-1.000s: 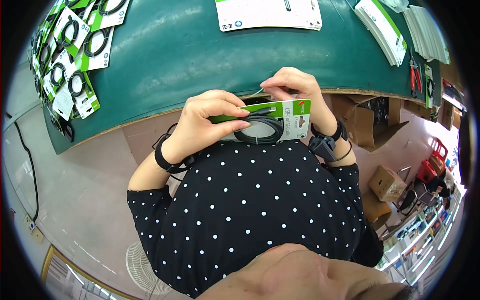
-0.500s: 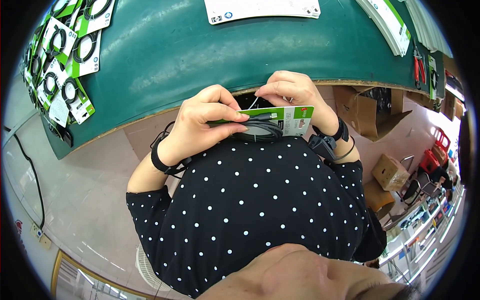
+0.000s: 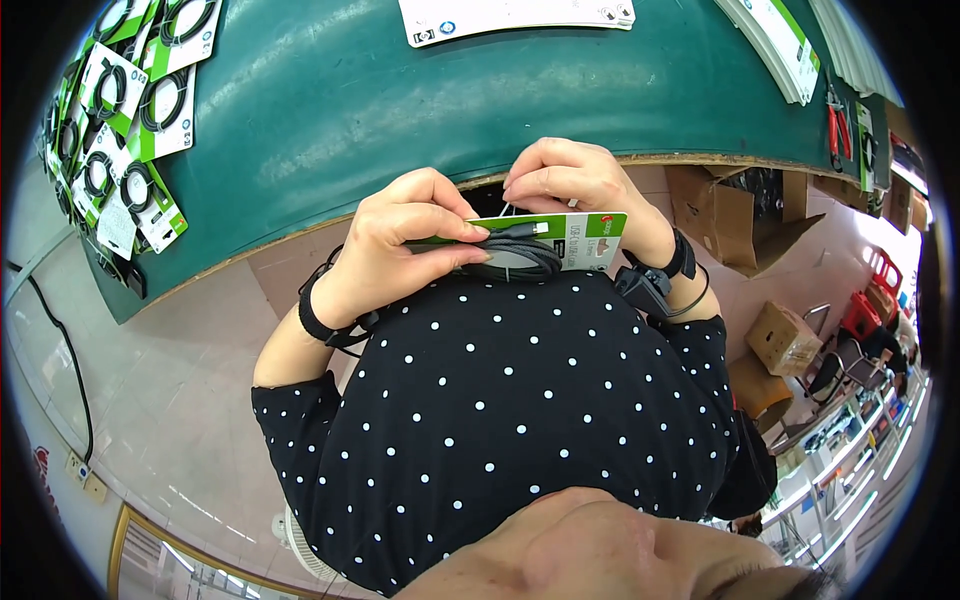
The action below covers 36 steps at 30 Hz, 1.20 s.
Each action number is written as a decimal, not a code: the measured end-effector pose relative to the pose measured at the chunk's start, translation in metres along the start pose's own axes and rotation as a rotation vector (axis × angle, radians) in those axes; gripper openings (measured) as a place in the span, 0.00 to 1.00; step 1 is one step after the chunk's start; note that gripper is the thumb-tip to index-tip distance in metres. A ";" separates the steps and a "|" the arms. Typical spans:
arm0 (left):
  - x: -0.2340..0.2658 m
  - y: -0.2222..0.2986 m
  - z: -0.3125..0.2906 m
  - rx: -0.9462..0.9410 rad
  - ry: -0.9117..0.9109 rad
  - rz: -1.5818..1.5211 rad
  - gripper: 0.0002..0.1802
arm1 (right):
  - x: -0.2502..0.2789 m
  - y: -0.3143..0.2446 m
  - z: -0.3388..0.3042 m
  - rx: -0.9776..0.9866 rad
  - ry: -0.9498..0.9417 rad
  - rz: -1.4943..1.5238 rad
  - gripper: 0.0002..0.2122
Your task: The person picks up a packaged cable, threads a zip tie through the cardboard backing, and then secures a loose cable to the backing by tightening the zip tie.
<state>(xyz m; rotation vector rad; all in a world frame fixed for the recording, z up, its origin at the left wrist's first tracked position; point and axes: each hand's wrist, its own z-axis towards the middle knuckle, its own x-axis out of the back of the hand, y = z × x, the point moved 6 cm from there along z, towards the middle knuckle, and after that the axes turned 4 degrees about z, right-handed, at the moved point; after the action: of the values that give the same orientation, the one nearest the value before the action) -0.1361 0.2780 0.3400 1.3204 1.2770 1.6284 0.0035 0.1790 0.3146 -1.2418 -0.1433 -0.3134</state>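
Close to my chest, my left hand (image 3: 395, 232) grips a green-and-white backing card (image 3: 592, 240) between thumb and fingers. A coiled black cable (image 3: 518, 262) lies against the card's near face, its metal plug (image 3: 540, 229) at the top of the coil. Thumb and fingertips of that hand press on the left part of the coil. Behind the card's upper edge, my right hand (image 3: 578, 182) is closed in a pinch on a thin white tie (image 3: 506, 209). The card hides where the tie runs on its far side.
The green table (image 3: 360, 110) has its edge just beyond my hands. Carded cables (image 3: 160, 105) are heaped at the left. White cards (image 3: 520, 18) lie at the far middle, another card stack (image 3: 775, 50) and red-handled pliers (image 3: 836, 130) at the right. A cardboard box (image 3: 720, 225) stands below.
My right hand has shifted slightly left and up at the tie, and less of the tie shows. My left hand still holds the card and cable, moved very slightly left.
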 end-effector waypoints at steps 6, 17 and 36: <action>-0.001 0.003 0.001 0.008 -0.041 0.042 0.12 | 0.000 0.004 -0.004 -0.016 0.010 -0.051 0.10; -0.001 0.005 0.002 -0.033 -0.040 0.039 0.12 | 0.001 0.011 -0.008 -0.063 0.040 -0.017 0.12; -0.002 0.049 -0.007 -0.455 0.004 0.449 0.10 | 0.008 -0.025 0.014 0.307 -0.036 -0.182 0.08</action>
<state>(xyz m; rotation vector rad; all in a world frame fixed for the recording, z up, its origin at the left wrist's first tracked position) -0.1385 0.2600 0.3865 1.3638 0.5700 2.0713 0.0037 0.1837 0.3438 -0.9318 -0.3249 -0.4103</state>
